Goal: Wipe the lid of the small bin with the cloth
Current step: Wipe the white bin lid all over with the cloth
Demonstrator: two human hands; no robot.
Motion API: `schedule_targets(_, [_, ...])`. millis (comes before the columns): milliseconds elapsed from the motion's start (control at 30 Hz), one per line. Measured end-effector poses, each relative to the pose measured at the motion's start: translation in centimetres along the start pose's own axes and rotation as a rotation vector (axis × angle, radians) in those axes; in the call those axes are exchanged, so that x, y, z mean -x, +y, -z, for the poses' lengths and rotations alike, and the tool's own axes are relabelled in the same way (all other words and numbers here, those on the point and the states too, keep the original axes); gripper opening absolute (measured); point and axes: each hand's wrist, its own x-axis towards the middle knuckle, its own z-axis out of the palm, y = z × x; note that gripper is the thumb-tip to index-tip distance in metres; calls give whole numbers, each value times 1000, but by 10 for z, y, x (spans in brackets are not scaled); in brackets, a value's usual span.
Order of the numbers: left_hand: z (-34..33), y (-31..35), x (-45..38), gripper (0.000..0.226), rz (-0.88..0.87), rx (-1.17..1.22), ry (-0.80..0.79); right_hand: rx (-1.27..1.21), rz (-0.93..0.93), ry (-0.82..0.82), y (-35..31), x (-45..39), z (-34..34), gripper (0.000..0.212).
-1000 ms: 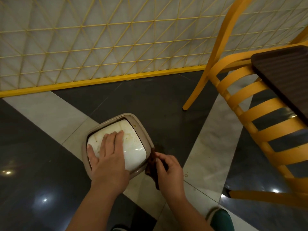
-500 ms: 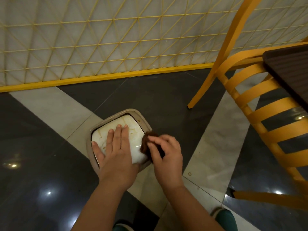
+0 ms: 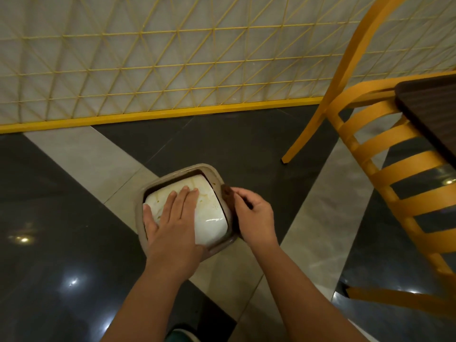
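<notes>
Lid (image 3: 212, 213): white, domed, set in the tan rim of the small bin (image 3: 170, 176), which stands on the floor (image 3: 74, 193) at about 6 o'clock from the yellow lattice screen (image 3: 172, 58) and 9 o'clock from the yellow chair (image 3: 394, 181). Brownish streaks show along its far edge.
Left hand (image 3: 172, 225): flat on the lid, fingers straight and close together, thumb spread over the 9 o'clock rim — judged a steadying press.
Right hand (image 3: 256, 215): fingers curled and clamped on the cloth (image 3: 228, 196), a dark brown wad against the rim at 3 o'clock.
Step in hand: wiping the right-hand edge; the domed centre appears not yet cleaned.
Next move: judged to call for drawing the cloth inward over the stained top, and lifting the left hand off covered areas.
Hidden: lid surface under the left palm; most of the cloth inside the fist; bin body below the rim — not visible.
</notes>
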Motion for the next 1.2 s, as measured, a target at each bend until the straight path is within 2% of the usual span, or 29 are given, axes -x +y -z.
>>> schedule_targets(100, [-2,-2,3,115,-26,-32,-7,-20,-83,-16,22,26,1,18])
schedule_targets(200, [-9,-3,3,125,-11,-34,-7,-156,-177,70,39,54,-8,18])
schedule_targets(300, [-12,-4,2,126,-21,-54,-9,-177,-58,119,30,66,-14,24])
schedule_targets(400, [-11,-5,0,121,-20,-62,-12,-66,106,111,18,63,-14,26])
schedule_targets(467, [-12,-5,0,119,-16,-75,-5,12,152,121,14,48,-14,24])
schedule_targets(633, [-14,-5,0,121,-12,-92,2,-133,-140,143,28,25,-20,15])
schedule_targets(700, [-14,-6,-1,123,-17,-100,1,-149,-168,179,38,35,-21,15])
schedule_targets(767, [-14,-7,-2,124,-21,-99,-11,-146,-122,226,43,54,-22,19])
schedule_targets(833, [-14,-8,-2,125,-26,-97,-15,-66,26,236,35,70,-23,27])
schedule_targets(933, [-14,-9,-3,124,-26,-92,-7,53,204,163,11,62,-20,27])
schedule_targets(1000, [-14,-8,-3,123,-23,-88,-4,48,151,155,2,43,-19,22])
schedule_targets(1067, [-14,-7,-3,124,-21,-84,-3,-5,9,164,9,28,-18,19])
schedule_targets(1200, [-11,-7,-3,123,-23,-80,-27,-87,-187,103,35,48,-11,18])
